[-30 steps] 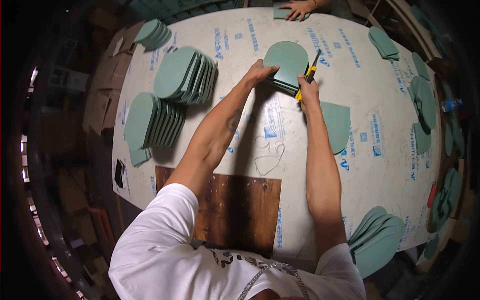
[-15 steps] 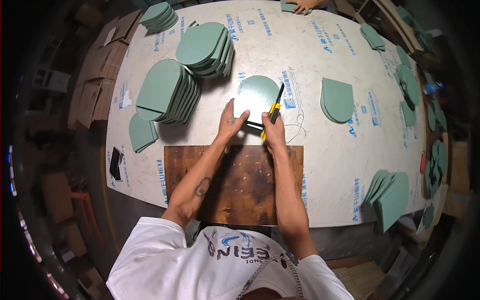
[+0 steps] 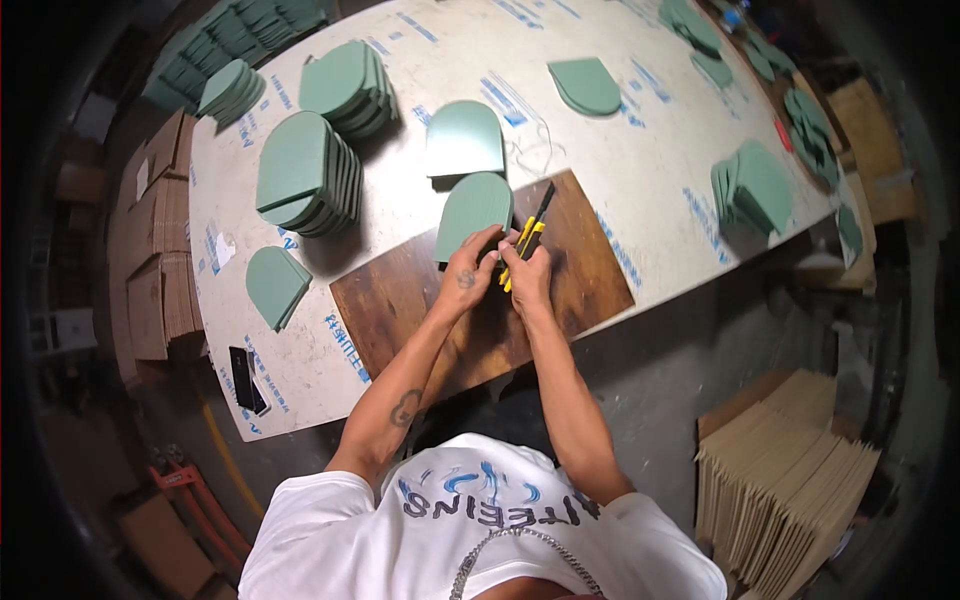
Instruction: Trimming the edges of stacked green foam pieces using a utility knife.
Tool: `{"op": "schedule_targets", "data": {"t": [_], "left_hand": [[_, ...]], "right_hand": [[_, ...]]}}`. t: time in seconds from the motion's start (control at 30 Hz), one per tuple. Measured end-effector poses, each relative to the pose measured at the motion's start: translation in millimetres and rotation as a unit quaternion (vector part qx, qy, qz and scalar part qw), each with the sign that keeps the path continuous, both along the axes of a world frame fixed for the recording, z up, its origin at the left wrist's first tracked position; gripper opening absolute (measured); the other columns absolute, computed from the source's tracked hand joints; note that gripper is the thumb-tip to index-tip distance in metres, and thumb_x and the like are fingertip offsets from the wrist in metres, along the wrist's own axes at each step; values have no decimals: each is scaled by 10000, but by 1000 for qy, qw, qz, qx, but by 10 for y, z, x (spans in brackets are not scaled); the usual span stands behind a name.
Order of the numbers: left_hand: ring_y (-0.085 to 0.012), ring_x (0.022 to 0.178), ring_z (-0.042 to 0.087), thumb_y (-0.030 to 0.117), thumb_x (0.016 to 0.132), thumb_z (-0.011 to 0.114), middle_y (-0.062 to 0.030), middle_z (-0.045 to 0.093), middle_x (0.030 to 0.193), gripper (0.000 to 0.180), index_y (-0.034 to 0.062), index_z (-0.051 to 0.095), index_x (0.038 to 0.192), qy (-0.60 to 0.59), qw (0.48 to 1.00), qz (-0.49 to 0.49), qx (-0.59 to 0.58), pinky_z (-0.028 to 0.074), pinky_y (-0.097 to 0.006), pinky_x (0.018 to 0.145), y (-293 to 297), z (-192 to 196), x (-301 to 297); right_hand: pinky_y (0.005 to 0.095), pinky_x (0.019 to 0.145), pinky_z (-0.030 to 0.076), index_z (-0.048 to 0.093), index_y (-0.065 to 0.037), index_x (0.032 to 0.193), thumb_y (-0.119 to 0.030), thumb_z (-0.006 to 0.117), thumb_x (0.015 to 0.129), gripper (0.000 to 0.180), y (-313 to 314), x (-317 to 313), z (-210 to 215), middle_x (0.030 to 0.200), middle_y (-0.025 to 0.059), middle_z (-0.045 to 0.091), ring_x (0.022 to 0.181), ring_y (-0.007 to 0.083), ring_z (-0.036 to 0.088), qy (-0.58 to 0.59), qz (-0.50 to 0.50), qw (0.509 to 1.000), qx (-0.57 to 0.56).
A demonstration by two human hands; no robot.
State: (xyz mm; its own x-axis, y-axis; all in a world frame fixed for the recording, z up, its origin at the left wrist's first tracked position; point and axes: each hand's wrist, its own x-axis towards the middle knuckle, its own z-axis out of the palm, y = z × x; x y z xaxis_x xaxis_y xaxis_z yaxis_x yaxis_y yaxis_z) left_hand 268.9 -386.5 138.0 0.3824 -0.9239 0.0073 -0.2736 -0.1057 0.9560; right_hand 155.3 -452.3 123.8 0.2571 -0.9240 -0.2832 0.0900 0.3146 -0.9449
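Just beyond the fingertips lies a flat green arched piece (image 3: 465, 140) on the white table (image 3: 650, 170), and farther out past it a second single piece (image 3: 585, 85). To the left of the fingers stand two leaning stacks of the same green pieces, one near (image 3: 305, 175) and one farther off (image 3: 345, 85), with a smaller pile (image 3: 232, 88) beyond them and a lone piece (image 3: 275, 285) near the table's left edge. To the right of the fingers sits another leaning stack (image 3: 755, 185). A small black object (image 3: 248, 378) lies on the table well to the left. Nothing stands between the hands and the piece they work on.

Under both hands is one dark wooden board (image 3: 580, 270). On it rests one green arched piece (image 3: 475, 215), just ahead of the fingertips. The left hand (image 3: 467, 275) presses down on its near edge, fingers curled and touching it. The right hand (image 3: 525, 275) is closed around one yellow and black utility knife (image 3: 530, 230), whose tip points away along the piece's right edge.
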Motion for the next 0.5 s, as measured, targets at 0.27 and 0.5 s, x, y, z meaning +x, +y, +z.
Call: {"op": "schedule_targets", "data": {"t": [0.27,0.5], "left_hand": [[-486,1466,310,278,939,694,-246,363,1595,569,97,537,1455,-310,939,-131,75,264,-662,1145,350,-365,-713],[-540,1486,240,423,1003,580,-275,259,1649,661,109,430,1564,-426,896,-119,25,226,-687,1164,6,-739,-1073]], "right_hand": [[362,960,507,636,9,1044,54,691,898,162,1005,-1154,-359,1186,165,711,1072,235,667,42,-170,976,130],[485,1001,477,489,40,1397,-457,609,1018,637,1153,-1781,-173,1229,337,638,1155,508,620,298,-146,942,55]]}}
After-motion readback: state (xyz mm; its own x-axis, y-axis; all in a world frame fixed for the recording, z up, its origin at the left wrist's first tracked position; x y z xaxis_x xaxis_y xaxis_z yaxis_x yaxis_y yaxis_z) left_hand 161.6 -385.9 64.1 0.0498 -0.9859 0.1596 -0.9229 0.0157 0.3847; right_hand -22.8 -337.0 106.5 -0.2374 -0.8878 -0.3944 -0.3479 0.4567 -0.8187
